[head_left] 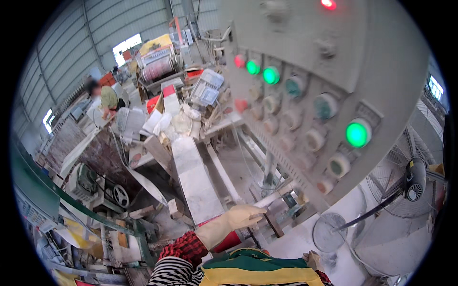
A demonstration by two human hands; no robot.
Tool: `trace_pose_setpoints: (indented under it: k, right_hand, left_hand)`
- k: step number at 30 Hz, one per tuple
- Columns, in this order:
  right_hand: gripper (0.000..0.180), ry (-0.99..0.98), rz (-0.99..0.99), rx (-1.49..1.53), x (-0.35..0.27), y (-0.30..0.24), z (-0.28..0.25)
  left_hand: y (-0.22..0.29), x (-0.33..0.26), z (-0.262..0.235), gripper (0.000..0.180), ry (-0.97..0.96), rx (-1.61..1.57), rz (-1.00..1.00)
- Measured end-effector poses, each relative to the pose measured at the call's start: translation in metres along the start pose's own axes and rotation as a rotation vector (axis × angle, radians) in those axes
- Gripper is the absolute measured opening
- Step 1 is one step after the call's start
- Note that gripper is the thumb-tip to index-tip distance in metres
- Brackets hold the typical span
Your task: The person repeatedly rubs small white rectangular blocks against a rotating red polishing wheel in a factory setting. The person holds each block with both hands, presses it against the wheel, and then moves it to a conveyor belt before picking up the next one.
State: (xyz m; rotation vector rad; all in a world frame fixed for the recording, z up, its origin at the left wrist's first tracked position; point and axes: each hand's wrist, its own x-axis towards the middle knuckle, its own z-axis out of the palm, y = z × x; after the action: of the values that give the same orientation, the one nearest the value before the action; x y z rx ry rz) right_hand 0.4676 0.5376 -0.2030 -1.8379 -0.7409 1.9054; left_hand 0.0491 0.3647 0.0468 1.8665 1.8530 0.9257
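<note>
My left hand (234, 220), in a cream glove, reaches in from the lower middle with its fingers stretched toward the right. It looks open, with nothing seen in it. Just past its fingertips is a dark flat bar (273, 225), and a red cylinder (226, 242) lies below the wrist. Of my right hand (312, 260) only a small part shows beside the green and yellow apron (260, 271); its fingers are mostly hidden. Above both hands hangs a grey control panel (305, 114) with rows of round buttons, several lit green or red.
A long pale board (195, 176) runs away from me toward piled white bags (183, 121) and a blue-grey crate (207, 88). A large standing fan (405, 176) is at the right. Green machinery (86, 181) stands left. Another person (109, 97) works at the far left.
</note>
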Motion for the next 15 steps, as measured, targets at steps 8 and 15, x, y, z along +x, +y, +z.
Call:
trace_pose_setpoints:
  k: [8, 15]
  right_hand:
    - [0.060, -0.267, -0.035, -0.276, 0.113, -0.003, 0.068]
    - [0.062, -0.089, -0.127, -0.108, 0.090, -0.032, 0.070]
  left_hand:
    - [-0.031, 0.004, 0.009, 0.033, -0.263, -0.168, -0.331]
    - [-0.049, 0.039, 0.035, 0.031, -0.436, 0.067, -0.084]
